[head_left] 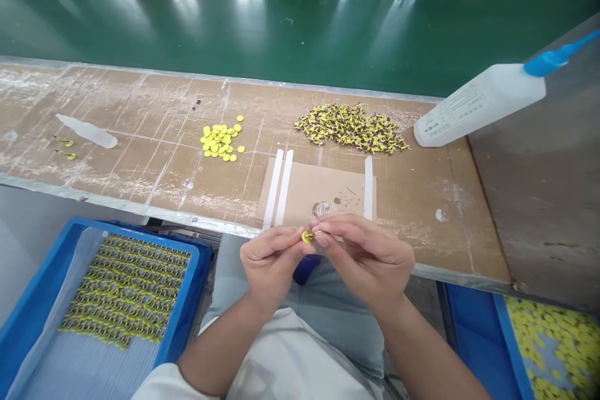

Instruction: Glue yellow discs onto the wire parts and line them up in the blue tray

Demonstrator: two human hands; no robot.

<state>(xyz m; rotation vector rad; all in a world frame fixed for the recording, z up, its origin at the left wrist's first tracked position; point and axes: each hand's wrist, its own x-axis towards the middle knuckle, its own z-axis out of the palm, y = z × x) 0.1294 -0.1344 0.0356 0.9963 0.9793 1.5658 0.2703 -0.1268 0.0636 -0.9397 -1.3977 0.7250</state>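
My left hand (272, 262) and my right hand (363, 256) meet over my lap at the near edge of the bench. Both pinch one small yellow disc-shaped part (307, 237) between their fingertips. Just beyond the hands lies a cardboard sheet (312, 190) with white strips and a small shiny round dab (323, 208). Farther back on the bench are a cluster of loose yellow discs (221, 141) and a pile of small yellow-and-dark parts (352, 127).
A white squeeze bottle with a blue nozzle (478, 106) leans at the right. A small clear bottle (87, 130) lies at the left. A blue tray (28, 306) of arranged yellow parts sits at lower left, a blue bin (504, 325) of yellow discs at lower right. A green conveyor belt (281, 31) runs behind.
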